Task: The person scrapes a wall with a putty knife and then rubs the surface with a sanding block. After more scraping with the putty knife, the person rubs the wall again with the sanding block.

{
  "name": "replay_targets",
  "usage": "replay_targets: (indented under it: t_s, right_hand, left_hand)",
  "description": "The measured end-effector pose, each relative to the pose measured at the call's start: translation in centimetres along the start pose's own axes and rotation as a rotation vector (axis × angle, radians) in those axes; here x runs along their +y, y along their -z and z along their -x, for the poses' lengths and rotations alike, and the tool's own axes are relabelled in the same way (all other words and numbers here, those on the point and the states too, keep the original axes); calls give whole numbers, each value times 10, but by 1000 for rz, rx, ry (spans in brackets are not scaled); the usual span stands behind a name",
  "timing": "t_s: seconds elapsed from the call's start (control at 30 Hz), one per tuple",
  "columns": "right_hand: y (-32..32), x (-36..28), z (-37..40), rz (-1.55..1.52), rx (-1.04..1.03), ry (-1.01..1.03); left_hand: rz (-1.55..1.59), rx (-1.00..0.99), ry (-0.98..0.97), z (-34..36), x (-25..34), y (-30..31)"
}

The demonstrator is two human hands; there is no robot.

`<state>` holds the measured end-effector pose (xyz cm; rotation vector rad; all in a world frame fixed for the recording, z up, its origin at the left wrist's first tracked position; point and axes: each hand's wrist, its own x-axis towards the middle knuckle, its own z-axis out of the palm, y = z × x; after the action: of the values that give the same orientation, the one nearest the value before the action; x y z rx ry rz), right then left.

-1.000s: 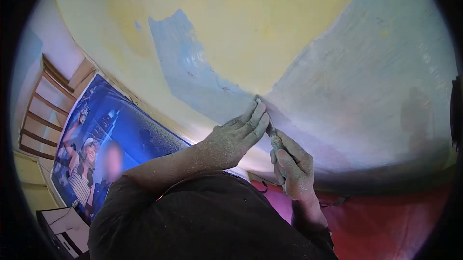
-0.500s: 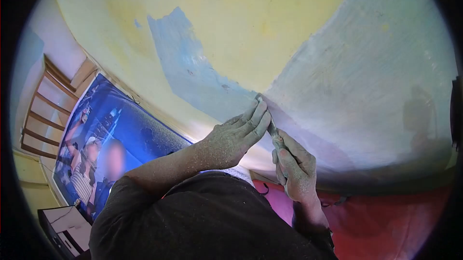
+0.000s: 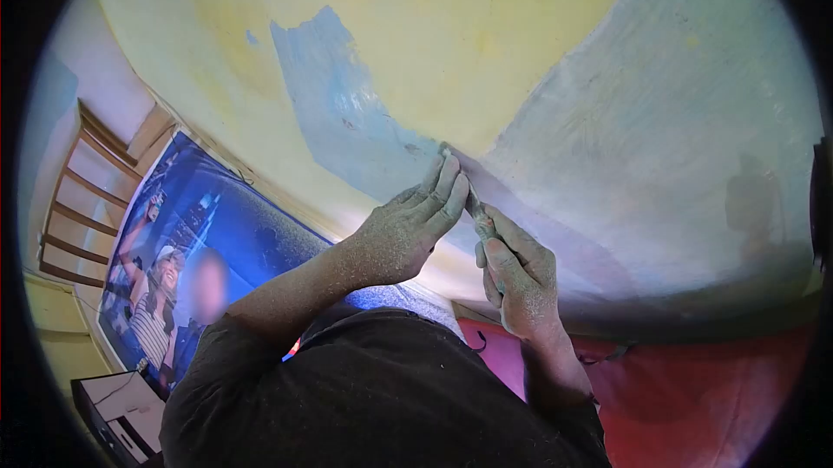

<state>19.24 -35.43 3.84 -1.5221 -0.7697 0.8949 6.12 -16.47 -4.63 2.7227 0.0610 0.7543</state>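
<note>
My right hand [image 3: 521, 284], coated in pale dust, is closed round the handle of a scraper [image 3: 475, 208]. Its blade slants up and left to the wall [image 3: 451, 43], where the yellow paint borders a bluish-grey bare patch [image 3: 334, 112]. My left hand [image 3: 401, 234], dusty too, lays its outstretched fingers flat over the blade, fingertips close to the paint edge. Those fingers cover most of the blade and hide where it meets the wall.
A wide grey-white stripped area [image 3: 677, 147] fills the wall's right side. At left hang a blue picture banner [image 3: 252, 208] and a wooden slatted rack [image 3: 82, 216]. A white box-like item [image 3: 121, 407] stands lower left. Red cloth [image 3: 694, 399] spreads at lower right.
Both hands and the scraper have shifted a little up and left along the paint edge. The grip of each hand looks the same.
</note>
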Motion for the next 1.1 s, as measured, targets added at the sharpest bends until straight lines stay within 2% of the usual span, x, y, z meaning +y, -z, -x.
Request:
replay_targets:
  t_s: [0.1, 0.2, 0.33, 0.47, 0.5, 0.7, 0.9, 0.93, 1.03, 1.1]
  right_hand:
    - [6, -1, 14, 2, 0, 5]
    - [3, -12, 7, 43, -6, -14]
    - [-12, -19, -2, 29, 4, -57]
    - [-11, -7, 10, 93, 28, 47]
    - [-16, -9, 6, 73, 25, 50]
    - [-45, -16, -13, 28, 18, -32]
    - [-53, -13, -14, 67, 31, 41]
    - [-57, -16, -10, 70, 50, 33]
    - [-65, -21, -14, 107, 98, 18]
    - [-67, -21, -10, 127, 104, 28]
  left_hand:
    - [99, -46, -9, 0, 4, 0]
    - [35, -20, -80, -1, 3, -4]
    - [-12, 1, 35, 5, -4, 13]
    - [41, -31, -114, 5, -9, 13]
    - [88, -37, -87, 4, -6, 14]
    - [89, 56, -62, 14, -36, 23]
    - [180, 24, -91, 14, -45, 27]
    - [162, 69, -94, 17, -41, 27]
    - [201, -8, -37, 17, -51, 41]
    - [230, -21, -74, 17, -52, 43]
